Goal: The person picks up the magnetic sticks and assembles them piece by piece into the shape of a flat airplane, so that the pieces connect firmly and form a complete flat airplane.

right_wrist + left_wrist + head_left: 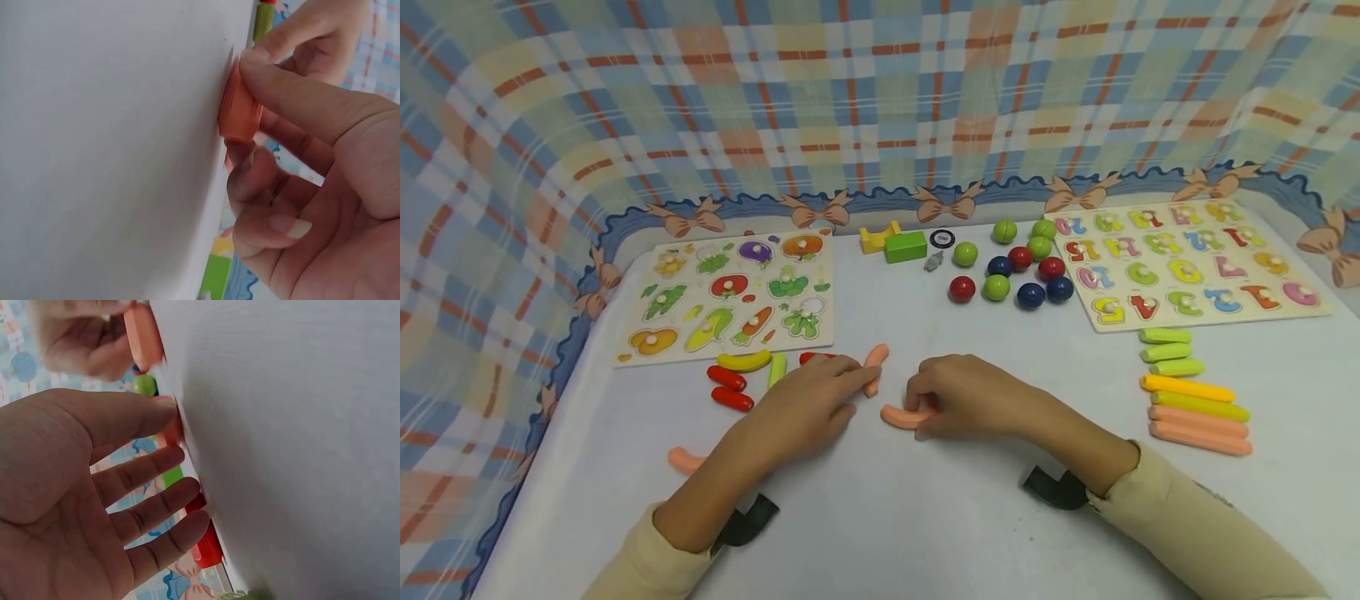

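Note:
The right hand pinches a salmon-coloured curved stick between thumb and fingers, low over the white table; the right wrist view shows the thumb on this stick. The left hand has its fingers loosely extended, and its index finger touches a second salmon curved stick. Its thumb stays apart from that stick in the head view. Partly covered by the left hand is a red piece, seen more fully in the left wrist view. A third salmon curved piece lies partly behind the left forearm.
Left of the hands lie red pieces, a yellow curved piece and a light green stick. Behind are a vegetable puzzle board, blocks and coloured balls. A number board and several sticks lie right.

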Tool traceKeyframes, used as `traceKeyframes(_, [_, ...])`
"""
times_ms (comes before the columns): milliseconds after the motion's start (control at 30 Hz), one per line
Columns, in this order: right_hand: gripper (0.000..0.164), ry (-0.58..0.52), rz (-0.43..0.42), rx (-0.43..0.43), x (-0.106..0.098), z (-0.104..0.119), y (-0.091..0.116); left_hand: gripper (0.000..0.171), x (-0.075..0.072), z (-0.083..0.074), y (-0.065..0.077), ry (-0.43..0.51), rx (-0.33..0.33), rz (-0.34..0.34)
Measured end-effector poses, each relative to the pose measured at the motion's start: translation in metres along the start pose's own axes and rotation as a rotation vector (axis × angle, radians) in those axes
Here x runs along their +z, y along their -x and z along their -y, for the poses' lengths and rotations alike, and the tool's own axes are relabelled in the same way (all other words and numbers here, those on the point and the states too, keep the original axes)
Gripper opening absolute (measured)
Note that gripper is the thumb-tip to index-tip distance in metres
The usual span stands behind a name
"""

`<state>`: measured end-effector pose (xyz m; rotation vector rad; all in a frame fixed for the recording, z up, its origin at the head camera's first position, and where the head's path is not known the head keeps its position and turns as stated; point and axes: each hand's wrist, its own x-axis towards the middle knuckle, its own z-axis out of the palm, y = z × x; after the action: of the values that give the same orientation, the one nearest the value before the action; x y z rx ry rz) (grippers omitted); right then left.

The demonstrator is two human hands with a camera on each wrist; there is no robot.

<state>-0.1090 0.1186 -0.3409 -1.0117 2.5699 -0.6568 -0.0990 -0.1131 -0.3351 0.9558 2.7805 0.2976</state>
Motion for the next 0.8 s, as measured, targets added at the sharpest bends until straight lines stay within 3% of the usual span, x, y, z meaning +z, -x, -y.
traceKeyframes(233, [0.016, 0.049, -0.025, 0.003, 0.001, 0.007, -0.011, 0.05, 0.001, 0.0, 0.001, 0.018, 0.04, 0.021])
traceKeyframes(467, [0.018, 0.039, -0.012, -0.045, 0.002, 0.005, -0.012, 0.044, 0.001, -0.001, 0.001, -0.007, 0.05, -0.005])
traceKeyframes(800, [0.022, -0.012, 0.119, -0.085, -0.006, 0.003, -0.001, 0.043, 0.002, 0.001, 0.002, 0.03, 0.027, -0.049])
